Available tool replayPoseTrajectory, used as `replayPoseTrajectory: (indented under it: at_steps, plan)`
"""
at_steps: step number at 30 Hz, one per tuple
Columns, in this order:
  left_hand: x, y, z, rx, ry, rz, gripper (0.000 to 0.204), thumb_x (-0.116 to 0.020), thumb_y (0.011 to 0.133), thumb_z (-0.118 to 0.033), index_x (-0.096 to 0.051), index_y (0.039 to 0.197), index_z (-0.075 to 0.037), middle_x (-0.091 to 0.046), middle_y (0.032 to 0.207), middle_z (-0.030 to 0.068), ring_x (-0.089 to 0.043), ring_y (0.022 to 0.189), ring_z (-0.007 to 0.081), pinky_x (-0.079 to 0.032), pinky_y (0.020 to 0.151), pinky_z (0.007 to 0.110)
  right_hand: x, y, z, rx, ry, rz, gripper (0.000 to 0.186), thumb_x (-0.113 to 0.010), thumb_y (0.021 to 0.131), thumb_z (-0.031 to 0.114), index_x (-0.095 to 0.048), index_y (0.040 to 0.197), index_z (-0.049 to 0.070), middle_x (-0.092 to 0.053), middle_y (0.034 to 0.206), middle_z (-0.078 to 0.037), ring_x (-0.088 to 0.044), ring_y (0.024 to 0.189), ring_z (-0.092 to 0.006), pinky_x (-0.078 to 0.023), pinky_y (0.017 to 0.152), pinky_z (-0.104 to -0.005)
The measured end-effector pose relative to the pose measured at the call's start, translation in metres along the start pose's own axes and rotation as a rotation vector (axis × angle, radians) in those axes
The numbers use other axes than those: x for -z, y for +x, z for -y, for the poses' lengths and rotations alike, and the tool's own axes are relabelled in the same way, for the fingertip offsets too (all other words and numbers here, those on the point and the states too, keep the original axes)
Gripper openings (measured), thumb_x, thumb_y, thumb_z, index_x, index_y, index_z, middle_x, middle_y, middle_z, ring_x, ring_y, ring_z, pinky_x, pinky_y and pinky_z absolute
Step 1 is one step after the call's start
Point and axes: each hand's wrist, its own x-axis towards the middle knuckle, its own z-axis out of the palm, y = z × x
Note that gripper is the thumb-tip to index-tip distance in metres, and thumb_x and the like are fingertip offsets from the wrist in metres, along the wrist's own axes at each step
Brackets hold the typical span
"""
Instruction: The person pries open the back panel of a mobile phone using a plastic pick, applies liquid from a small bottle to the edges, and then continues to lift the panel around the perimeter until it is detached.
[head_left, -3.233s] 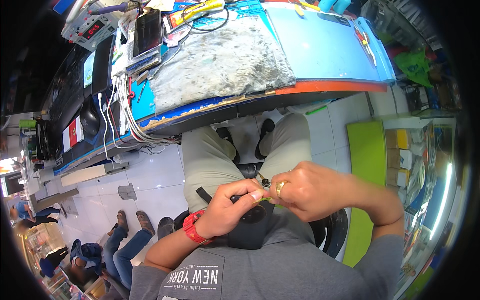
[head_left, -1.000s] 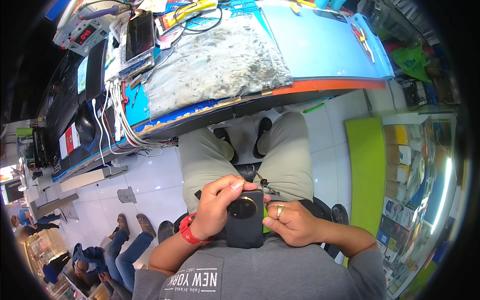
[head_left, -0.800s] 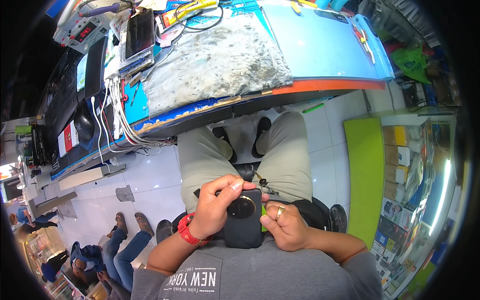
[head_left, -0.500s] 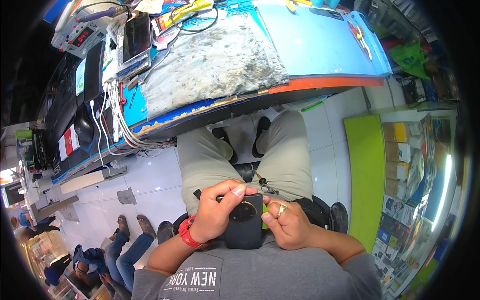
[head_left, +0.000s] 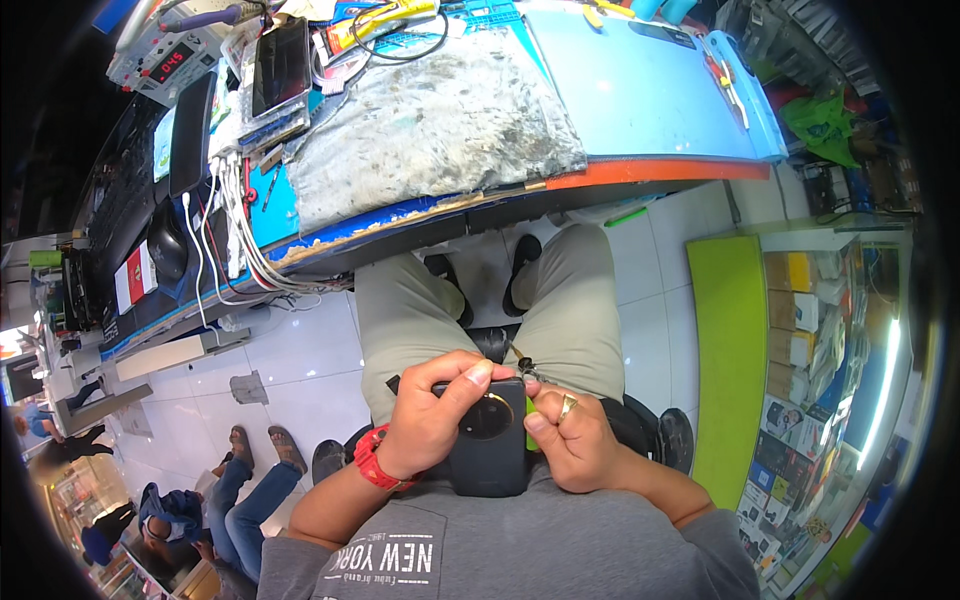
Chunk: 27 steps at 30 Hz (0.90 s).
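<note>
A black smartphone (head_left: 487, 465) with a large round camera ring lies back side up against my shirt, above my lap. My left hand (head_left: 432, 412) is closed on its far left part, thumb across the top corner near the ring. At the phone's right edge, my right hand (head_left: 580, 445) pinches a thin lime-green plastic piece (head_left: 532, 430), like a pry card, which touches that edge. Whether it sits inside the seam cannot be made out. My right fingertips reach the phone's far right corner. Keys or a small metal bunch (head_left: 528, 368) hang just beyond it.
Ahead stands a workbench with a stained grey cloth (head_left: 430, 130), a blue mat (head_left: 640, 100), phones (head_left: 280, 68), white cables (head_left: 235, 230) and a power supply (head_left: 170, 65). A glass display case (head_left: 800, 400) is at the right. Another person's legs (head_left: 250, 500) show at lower left.
My right hand has shifted slightly along the phone's right edge toward the far corner, its fingers now less curled. The left hand's hold on the phone looks the same.
</note>
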Motion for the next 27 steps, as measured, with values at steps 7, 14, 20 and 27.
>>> replayPoseTrajectory:
  at_steps: [7, 14, 20, 27]
  plan:
    - [-0.014, -0.007, -0.015, 0.063, 0.13, 0.11, 0.028, -0.056, 0.101, -0.016, -0.07, 0.098, 0.008, -0.071, 0.093, 0.0109, -0.066, 0.089, 0.0144, -0.052, 0.083, 0.029, 0.061, 0.035, 0.029, -0.043, -0.262, 0.327, 0.021, -0.059, 0.098, 0.008, -0.054, 0.079, 0.0, -0.054, 0.074, -0.012, -0.055, 0.061, -0.0322, -0.045, 0.059, -0.0411]
    - [0.0, 0.002, 0.002, 0.165, -0.331, 0.031, 0.034, -0.049, 0.103, -0.022, -0.064, 0.103, 0.009, -0.072, 0.094, 0.0225, -0.075, 0.091, 0.0336, -0.062, 0.079, 0.037, 0.051, 0.023, 0.014, -0.038, -0.06, 0.099, 0.016, -0.06, 0.098, 0.004, -0.057, 0.083, -0.001, -0.056, 0.075, -0.012, -0.054, 0.06, -0.0265, -0.044, 0.058, -0.0375]
    - [0.001, 0.002, -0.001, 0.128, -0.268, 0.003, 0.032, -0.051, 0.1, -0.022, -0.065, 0.102, 0.007, -0.071, 0.094, 0.0187, -0.074, 0.085, 0.0283, -0.06, 0.077, 0.035, 0.026, 0.026, 0.008, 0.062, -0.092, 0.004, 0.016, -0.06, 0.097, 0.003, -0.06, 0.082, -0.001, -0.057, 0.073, -0.01, -0.055, 0.058, -0.0247, -0.044, 0.055, -0.0365]
    - [0.003, 0.003, 0.008, 0.072, -0.188, -0.034, 0.034, -0.053, 0.101, -0.022, -0.069, 0.102, 0.008, -0.071, 0.094, 0.0129, -0.07, 0.085, 0.0171, -0.055, 0.08, 0.029, 0.023, 0.028, 0.005, 0.061, -0.153, 0.017, 0.018, -0.062, 0.097, 0.006, -0.059, 0.08, 0.0, -0.054, 0.07, -0.01, -0.054, 0.055, -0.0253, -0.044, 0.052, -0.0362]
